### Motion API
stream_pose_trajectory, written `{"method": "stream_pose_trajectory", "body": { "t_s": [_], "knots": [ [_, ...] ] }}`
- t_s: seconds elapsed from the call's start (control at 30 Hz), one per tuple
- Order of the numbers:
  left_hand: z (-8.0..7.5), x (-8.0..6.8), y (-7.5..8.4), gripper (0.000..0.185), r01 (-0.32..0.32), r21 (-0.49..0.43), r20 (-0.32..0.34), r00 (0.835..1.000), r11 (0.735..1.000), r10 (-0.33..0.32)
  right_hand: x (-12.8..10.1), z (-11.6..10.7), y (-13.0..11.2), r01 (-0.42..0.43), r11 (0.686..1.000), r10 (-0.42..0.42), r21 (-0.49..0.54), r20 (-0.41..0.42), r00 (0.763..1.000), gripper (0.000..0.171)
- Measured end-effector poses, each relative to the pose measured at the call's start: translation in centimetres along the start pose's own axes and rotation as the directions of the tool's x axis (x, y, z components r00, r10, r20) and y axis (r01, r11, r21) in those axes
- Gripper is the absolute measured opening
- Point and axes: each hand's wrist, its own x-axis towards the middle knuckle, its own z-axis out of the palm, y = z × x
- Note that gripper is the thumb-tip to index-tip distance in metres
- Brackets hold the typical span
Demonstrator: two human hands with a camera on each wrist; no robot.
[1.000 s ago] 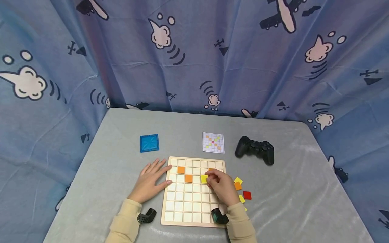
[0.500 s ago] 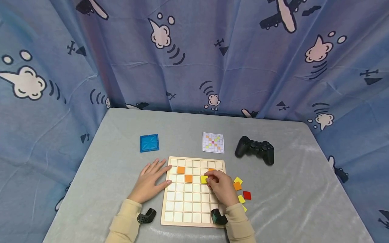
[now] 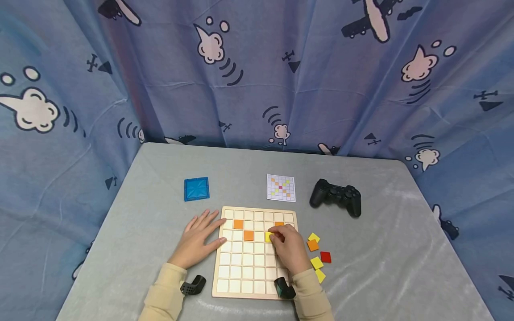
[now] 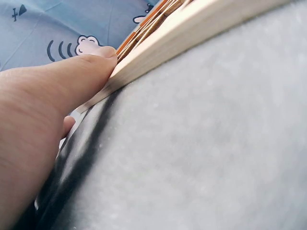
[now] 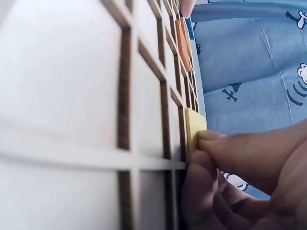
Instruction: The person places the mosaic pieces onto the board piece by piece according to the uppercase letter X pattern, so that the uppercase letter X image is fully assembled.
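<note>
Wooden board [image 3: 249, 267] holds three orange tiles [image 3: 249, 235]; right hand [image 3: 290, 250] pinches a yellow tile [image 3: 268, 236] into a cell, left hand [image 3: 196, 240] spread at its left edge, most cells bare.

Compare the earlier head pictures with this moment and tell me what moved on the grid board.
Little changed. The right hand slid slightly nearer the person over the wooden grid board, still pinching the yellow tile at its cell. The left hand stayed flat against the board's left edge. The two orange tiles, loose tiles, pattern card, blue square and black controller kept their places.
</note>
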Motion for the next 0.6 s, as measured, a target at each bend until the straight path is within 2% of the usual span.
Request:
{"method": "stream_pose_trajectory", "body": {
  "t_s": [0.2,0.6],
  "knots": [
    [-0.08,0.01,0.02,0.058,0.004,0.01,0.007,1.0,1.0,-0.004,0.05,-0.03,-0.12,-0.018,1.0,0.018,-0.011,0.024,1.0,0.013],
    [-0.07,0.02,0.02,0.058,-0.001,0.011,0.004,1.0,1.0,0.001,0.03,-0.11,0.07,0.042,0.999,-0.04,-0.035,0.055,0.998,0.018]
  ]
}}
